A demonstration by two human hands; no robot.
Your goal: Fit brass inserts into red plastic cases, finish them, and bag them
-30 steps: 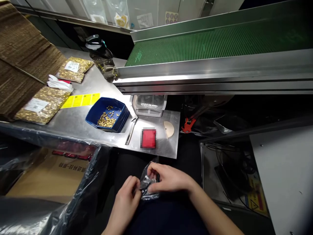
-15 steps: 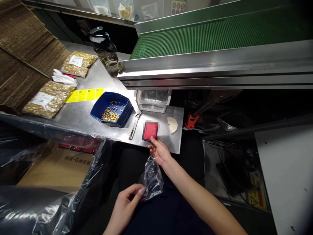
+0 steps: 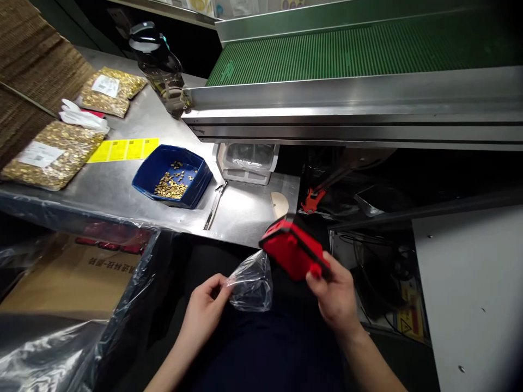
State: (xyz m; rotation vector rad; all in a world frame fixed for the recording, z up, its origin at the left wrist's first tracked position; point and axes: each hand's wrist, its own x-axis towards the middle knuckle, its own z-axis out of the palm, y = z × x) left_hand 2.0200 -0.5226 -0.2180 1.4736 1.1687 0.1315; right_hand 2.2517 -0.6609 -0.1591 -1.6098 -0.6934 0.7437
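My left hand (image 3: pixel 208 302) pinches the edge of a clear plastic bag (image 3: pixel 252 286), which spreads out to the right above my lap. In my right hand (image 3: pixel 337 291) is a red and black case-like block (image 3: pixel 292 247), gripped at its lower right end. Tilted and slightly blurred, the block is held up off the table, just right of the bag. A pale half-round disc (image 3: pixel 279 206) lies on the metal table beyond it. Left of the disc rests a slim metal pen-like tool (image 3: pixel 216 206).
A blue bin (image 3: pixel 141 182) holding small brass-coloured parts stands on the table (image 3: pixel 122 190). Bags of similar parts (image 3: pixel 61 152), yellow labels (image 3: pixel 122 149) and a bottle (image 3: pixel 161 71) are farther left. A green conveyor (image 3: pixel 327 60) crosses behind. At lower left sits a lined carton (image 3: pixel 77 272).
My right hand has lifted the red and black block off the table and brought it right and nearer, tilting it. The bag is now only in my left hand, which has risen slightly.
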